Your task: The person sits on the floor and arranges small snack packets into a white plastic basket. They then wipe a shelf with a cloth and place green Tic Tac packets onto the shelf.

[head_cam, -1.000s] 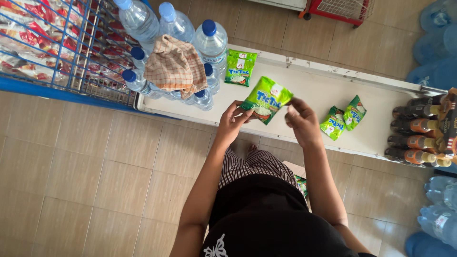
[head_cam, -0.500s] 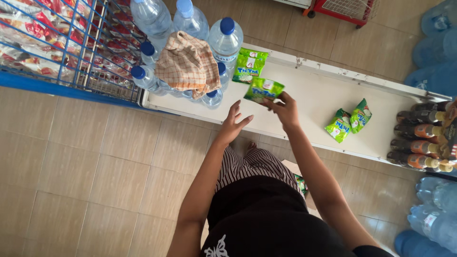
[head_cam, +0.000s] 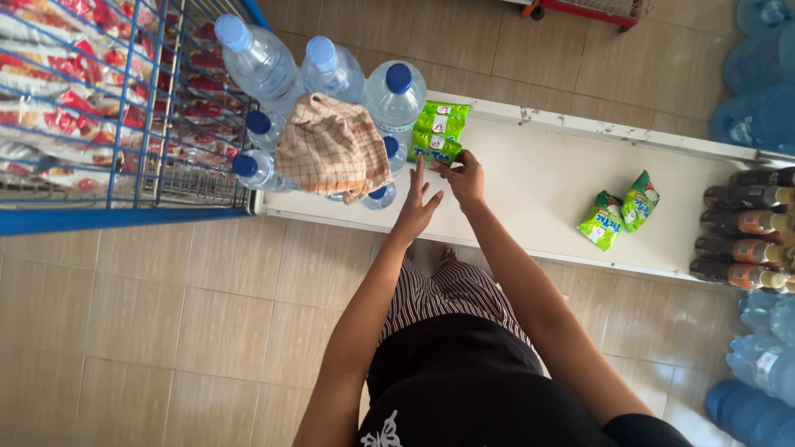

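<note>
My right hand [head_cam: 465, 178] grips a green snack packet [head_cam: 434, 147] and holds it against a small stack of green snack packets [head_cam: 444, 117] at the back left of a low white shelf [head_cam: 530, 199]. My left hand [head_cam: 418, 204] hovers just beside it with fingers spread, holding nothing. Two more green packets [head_cam: 619, 209] lie loose further right on the shelf.
Several large water bottles [head_cam: 331, 74] with blue caps stand at the shelf's left end, a checked cloth [head_cam: 331, 151] draped over them. A blue wire basket [head_cam: 99, 116] of red and white packets is at the left. Dark drink bottles [head_cam: 745, 232] lie at the right.
My right hand has carried the green packet from in front of me leftward and back onto the stack by the water bottles. My left hand let go of it and opened.
</note>
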